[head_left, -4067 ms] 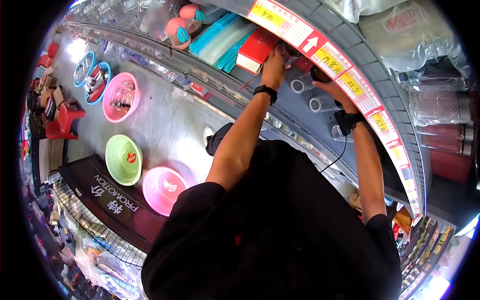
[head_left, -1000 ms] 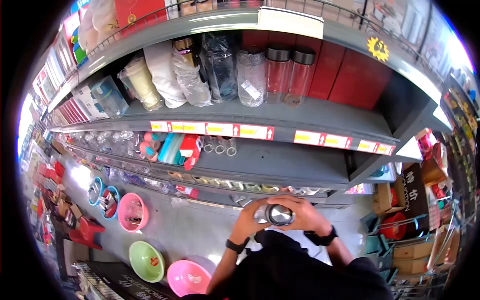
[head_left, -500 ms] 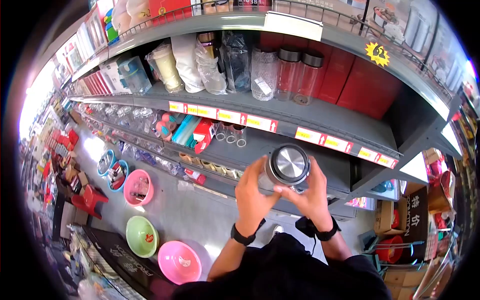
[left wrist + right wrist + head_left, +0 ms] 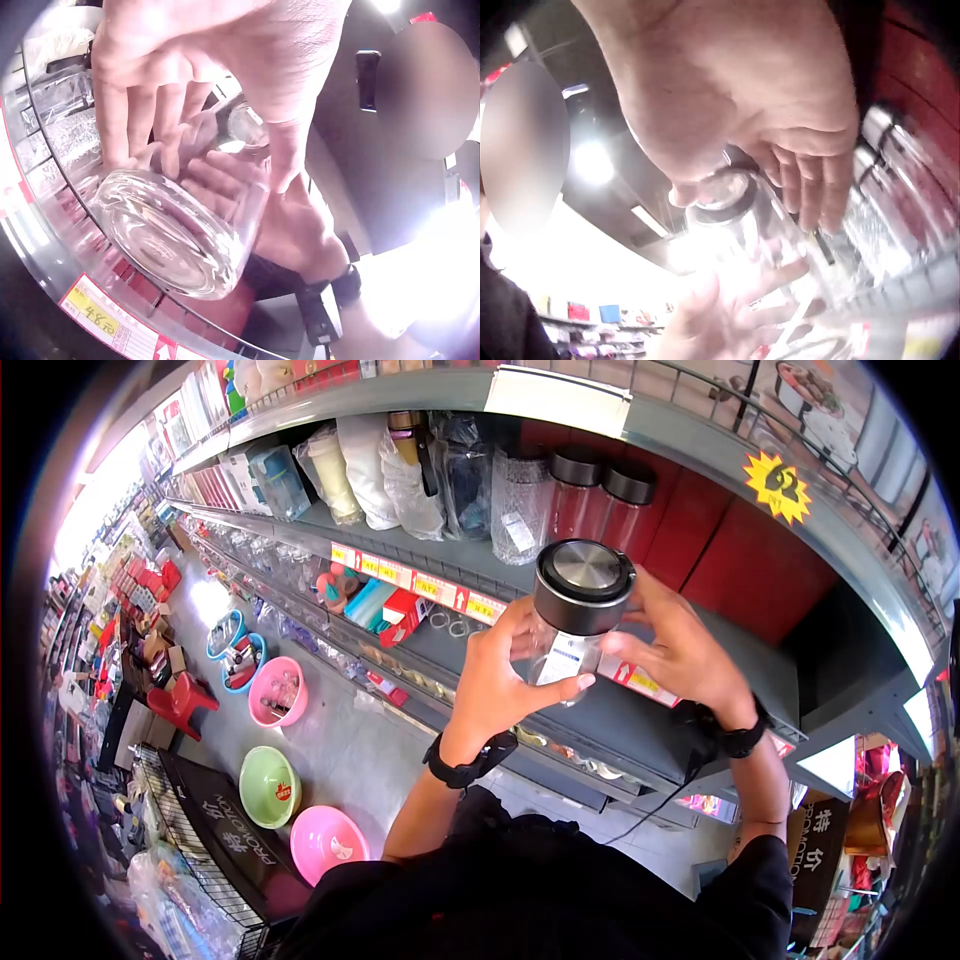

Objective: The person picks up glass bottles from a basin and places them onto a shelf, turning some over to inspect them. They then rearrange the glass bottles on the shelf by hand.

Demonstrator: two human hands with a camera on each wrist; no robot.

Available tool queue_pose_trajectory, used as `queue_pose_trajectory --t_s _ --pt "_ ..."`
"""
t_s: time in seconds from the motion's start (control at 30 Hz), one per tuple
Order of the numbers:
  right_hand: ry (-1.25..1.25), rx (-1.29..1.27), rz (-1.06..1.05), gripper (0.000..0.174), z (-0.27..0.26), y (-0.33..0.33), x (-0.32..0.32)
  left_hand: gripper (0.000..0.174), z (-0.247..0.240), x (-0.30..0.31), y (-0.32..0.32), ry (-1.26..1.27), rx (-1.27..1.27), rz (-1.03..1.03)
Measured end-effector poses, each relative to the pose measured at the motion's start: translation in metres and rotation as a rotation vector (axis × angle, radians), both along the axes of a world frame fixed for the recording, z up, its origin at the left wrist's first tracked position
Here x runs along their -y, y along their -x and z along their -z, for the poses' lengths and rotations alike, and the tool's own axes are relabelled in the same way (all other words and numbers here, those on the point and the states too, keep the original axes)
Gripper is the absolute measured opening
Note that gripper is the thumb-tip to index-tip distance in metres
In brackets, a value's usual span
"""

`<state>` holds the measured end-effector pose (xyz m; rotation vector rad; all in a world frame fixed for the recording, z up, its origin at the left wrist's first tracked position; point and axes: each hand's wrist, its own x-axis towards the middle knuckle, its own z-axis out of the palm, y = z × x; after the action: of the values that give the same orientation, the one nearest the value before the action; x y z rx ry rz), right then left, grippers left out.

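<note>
A clear bottle [image 4: 545, 645] with a black and silver lid [image 4: 585, 587] and a white label [image 4: 563, 658] is held upright before the shelves. The left hand [image 4: 492, 692] grips its body, thumb across the near side. On the lid side, the right hand [image 4: 690, 660] holds the bottle, thumb just below the lid. In the left wrist view the bottle's round base [image 4: 161, 236] faces the camera, beneath the left hand [image 4: 217, 45]. The right wrist view shows the right hand [image 4: 742, 90] around the upper part of the bottle [image 4: 761, 225], its fingers fairly straight.
On the upper shelf stand wrapped bottles [image 4: 410, 490], two dark-lidded bottles [image 4: 625, 510] and red boxes [image 4: 740, 560]. Below are a red box [image 4: 403, 615] and small glasses [image 4: 440, 620]. Pink [image 4: 325, 840] and green basins [image 4: 268, 785] lie on the floor at left.
Both hands have lifted the bottle from low in front of the body up to the upper shelf's level. It tilted from lid facing the camera to more side-on. The right hand has shifted outward.
</note>
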<state>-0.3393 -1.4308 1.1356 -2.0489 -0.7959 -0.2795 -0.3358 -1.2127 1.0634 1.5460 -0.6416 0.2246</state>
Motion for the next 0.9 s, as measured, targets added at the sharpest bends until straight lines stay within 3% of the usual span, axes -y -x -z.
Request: queue_pose_trajectory --t_s 0.1,0.27,0.4,0.5,0.53,0.67,0.77,0.9 --pt "0.138 0.132 0.228 0.053 -0.034 -0.028 0.01 0.073 0.007 -0.002 -0.01 0.077 -0.134 0.017" --pt "0.725 0.801 0.445 0.06 -0.051 -0.111 0.028 0.071 0.027 -0.021 -0.029 0.348 -0.349 0.147" --pt "0.821 0.551 0.417 0.062 -0.067 -0.152 0.018 0.07 0.03 -0.044 -0.048 0.345 -0.326 0.198" --pt "0.772 0.66 0.341 0.062 -0.054 -0.181 0.016 0.07 0.017 -0.065 -0.056 0.274 -0.319 0.202" --pt "0.806 0.806 0.347 0.063 -0.051 -0.181 0.013 0.07 0.017 -0.071 -0.058 0.288 -0.309 0.223" --pt "0.859 0.793 0.405 0.065 -0.043 -0.181 0.011 0.076 0.026 -0.09 -0.076 0.352 -0.311 0.372" --pt "0.715 0.598 0.385 0.067 -0.038 -0.181 0.008 0.078 0.024 -0.097 -0.082 0.379 -0.326 0.447" --pt "0.708 0.524 0.446 0.069 -0.04 -0.173 -0.002 0.078 0.031 -0.101 -0.085 0.395 -0.348 0.481"
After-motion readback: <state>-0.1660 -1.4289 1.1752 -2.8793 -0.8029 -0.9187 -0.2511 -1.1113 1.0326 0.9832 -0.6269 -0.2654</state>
